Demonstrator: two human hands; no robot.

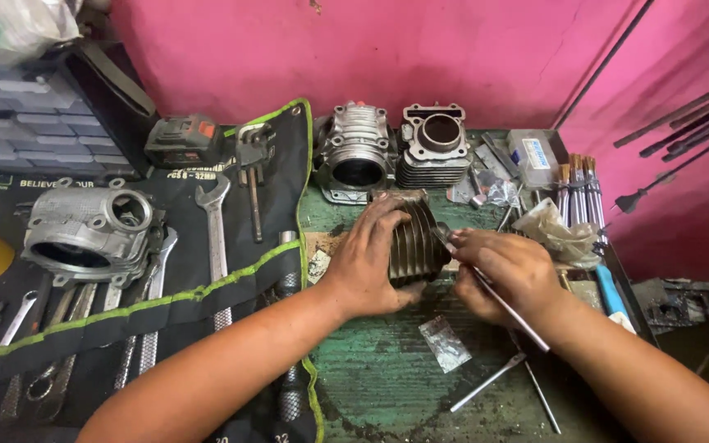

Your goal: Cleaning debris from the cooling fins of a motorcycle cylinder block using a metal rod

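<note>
Left hand (368, 261): I clamp it over the finned cylinder (414, 242), palm on the near side, fingers wrapped across the top, so the part stands on edge and cannot roll.
Right hand (509, 273): I grip a thin metal rod (498, 299) like a pen, fingers closed round its upper end, its tip at the side of the fins.
Cylinder: it sits on the worn green bench (387, 385), between my two hands, in front of two other cylinders (395, 148) by the pink wall.
Doing it well: I judge that the left hand must bear down steadily while the right works the tip along one groove at a time, with small strokes, so it does not slip onto my fingers.
Nearby: a loose rod (488, 382) and a small clear bag (445, 343) lie on the bench just below my hands; the tool roll (231, 275) with a spanner (215, 226) and an engine casing (88, 234) lies to my left.
</note>
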